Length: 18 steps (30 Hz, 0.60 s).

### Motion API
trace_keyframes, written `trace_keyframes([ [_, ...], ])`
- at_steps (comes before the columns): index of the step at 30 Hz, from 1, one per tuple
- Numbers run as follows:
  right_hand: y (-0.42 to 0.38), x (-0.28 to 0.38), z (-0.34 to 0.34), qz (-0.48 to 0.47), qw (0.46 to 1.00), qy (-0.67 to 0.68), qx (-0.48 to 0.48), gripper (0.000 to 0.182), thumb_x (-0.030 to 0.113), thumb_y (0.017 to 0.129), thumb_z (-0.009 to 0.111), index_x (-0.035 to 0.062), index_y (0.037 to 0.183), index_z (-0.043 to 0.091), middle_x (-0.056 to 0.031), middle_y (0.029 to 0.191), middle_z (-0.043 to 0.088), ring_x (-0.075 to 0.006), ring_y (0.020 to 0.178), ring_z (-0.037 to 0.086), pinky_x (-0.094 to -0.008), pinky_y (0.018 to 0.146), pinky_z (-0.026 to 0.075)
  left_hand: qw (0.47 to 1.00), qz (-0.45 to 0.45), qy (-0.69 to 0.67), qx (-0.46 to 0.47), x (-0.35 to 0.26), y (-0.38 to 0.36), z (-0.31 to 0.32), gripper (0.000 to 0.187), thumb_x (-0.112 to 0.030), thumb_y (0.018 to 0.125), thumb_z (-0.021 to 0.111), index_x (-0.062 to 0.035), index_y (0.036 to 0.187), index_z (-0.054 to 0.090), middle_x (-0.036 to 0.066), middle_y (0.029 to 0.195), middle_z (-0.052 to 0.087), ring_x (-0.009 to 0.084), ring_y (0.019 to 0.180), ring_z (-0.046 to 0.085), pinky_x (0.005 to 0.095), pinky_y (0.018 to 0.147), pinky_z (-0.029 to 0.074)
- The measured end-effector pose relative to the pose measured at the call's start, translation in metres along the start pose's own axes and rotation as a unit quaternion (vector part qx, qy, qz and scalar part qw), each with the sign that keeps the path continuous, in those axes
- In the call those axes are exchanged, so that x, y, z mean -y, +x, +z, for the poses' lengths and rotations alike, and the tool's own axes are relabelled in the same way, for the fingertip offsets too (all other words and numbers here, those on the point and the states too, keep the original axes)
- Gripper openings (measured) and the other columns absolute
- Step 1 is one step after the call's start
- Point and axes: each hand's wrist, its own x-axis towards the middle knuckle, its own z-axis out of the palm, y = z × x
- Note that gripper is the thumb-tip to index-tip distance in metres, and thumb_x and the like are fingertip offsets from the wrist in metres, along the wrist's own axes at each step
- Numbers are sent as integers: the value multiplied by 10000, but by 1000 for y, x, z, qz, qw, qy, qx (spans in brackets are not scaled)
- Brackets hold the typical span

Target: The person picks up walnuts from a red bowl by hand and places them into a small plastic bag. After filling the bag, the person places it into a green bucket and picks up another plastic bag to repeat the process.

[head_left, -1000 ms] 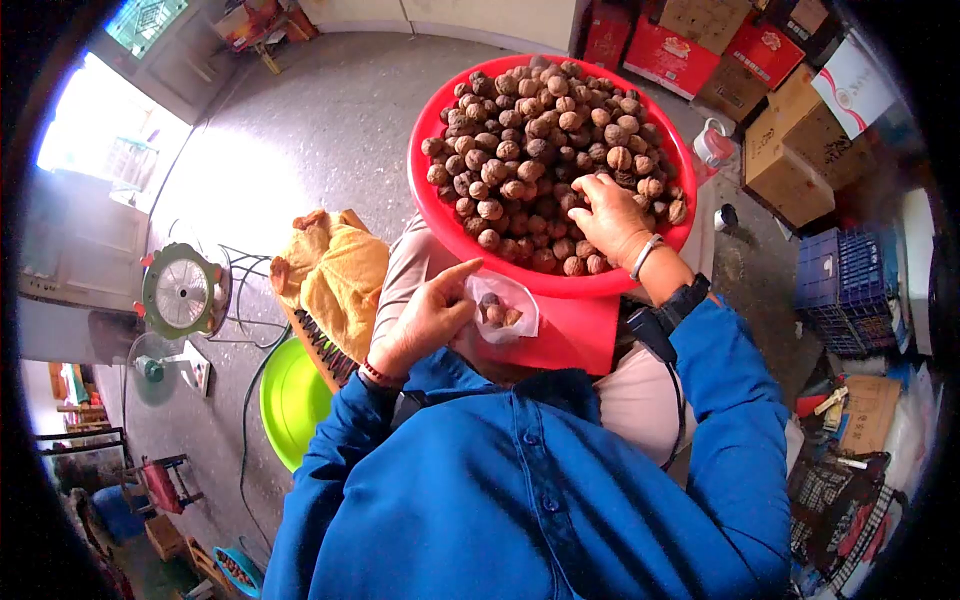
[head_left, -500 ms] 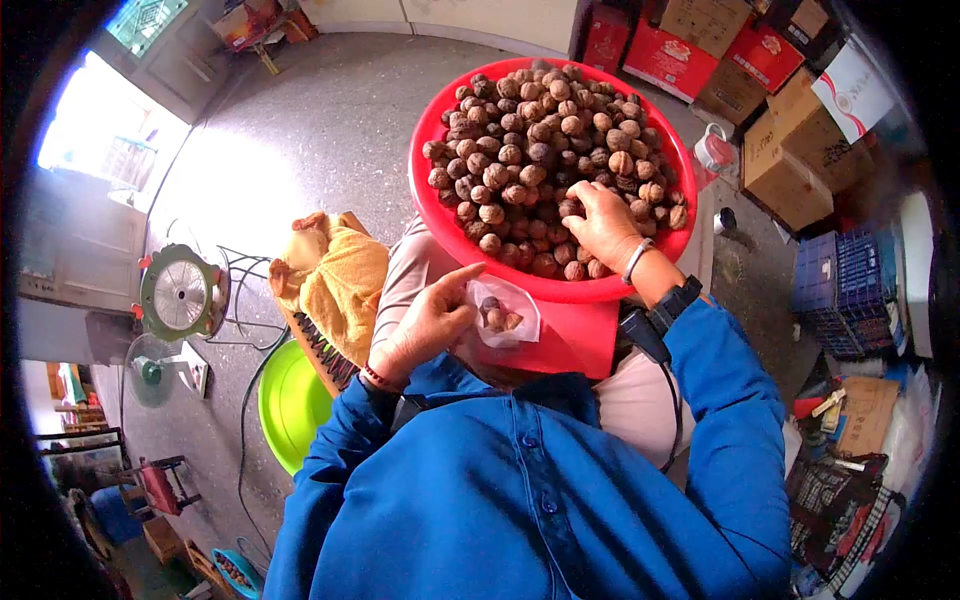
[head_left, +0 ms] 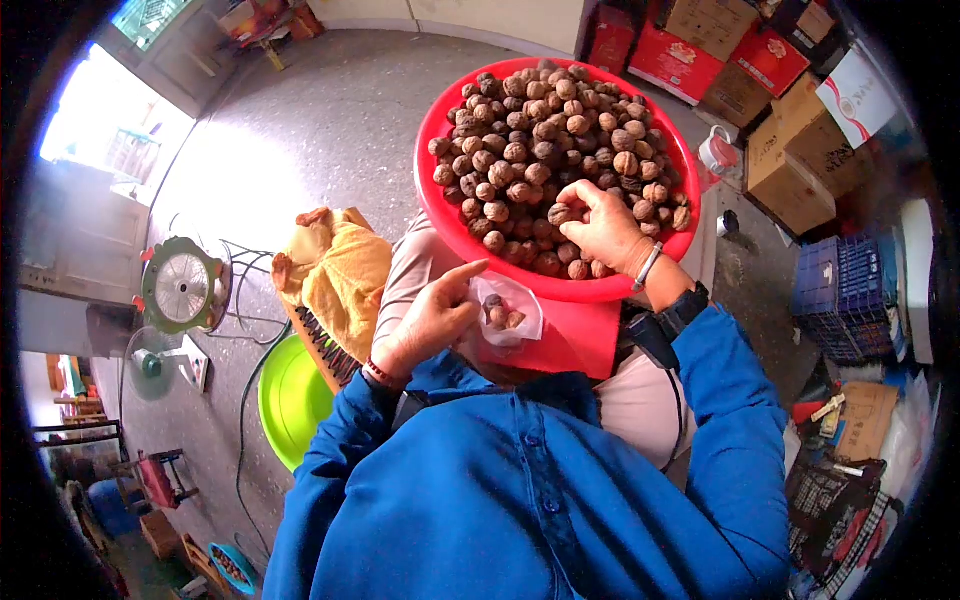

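Note:
A wide red basin (head_left: pixel 432 190) heaped with walnuts (head_left: pixel 540 130) rests in front of my body. Over its near side, my right hand (head_left: pixel 612 236) pinches one walnut (head_left: pixel 561 214) between thumb and fingers. To the left of that, my left hand (head_left: pixel 435 318) grips the edge of a small clear plastic bag (head_left: pixel 530 325), index finger pointing out toward the basin rim. A few walnuts lie inside the bag, which hangs against a red surface (head_left: pixel 580 345) below the basin.
On the left are a yellow cloth (head_left: pixel 345 270) on a wooden seat, a bright green basin (head_left: pixel 290 400), a fan (head_left: pixel 182 285) and loose cables. Cardboard boxes (head_left: pixel 790 165) and a blue crate (head_left: pixel 840 300) stand on the right.
My right hand has drawn slightly left and lifted off the pile, a walnut now showing in its fingers. The left hand keeps its hold on the bag.

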Motion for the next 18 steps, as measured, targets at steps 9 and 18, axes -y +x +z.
trace_keyframes([
  [9, -16, 42, -3, 55, 982, 138, 120, 220, 139, 862, 759, 35, 1025, 653, -64, 897, 708, -141, 834, 667, -315, 810, 559, 1000, -13, -7, 8, -3, -2, 1, 643, -22, 899, 531, -77, 1532, 430, -39, 784, 536, 61, 598, 488, 230, 502, 404],
  [18, -26, 45, 6, -6, 953, 168, 254, 269, 68, 866, 757, 32, 1107, 642, -33, 957, 700, -108, 908, 651, -294, 848, 544, 1000, 0, -26, 8, 16, 6, 1, 657, 0, 893, 526, -56, 1537, 410, -56, 798, 538, 44, 623, 480, 212, 520, 399],
])
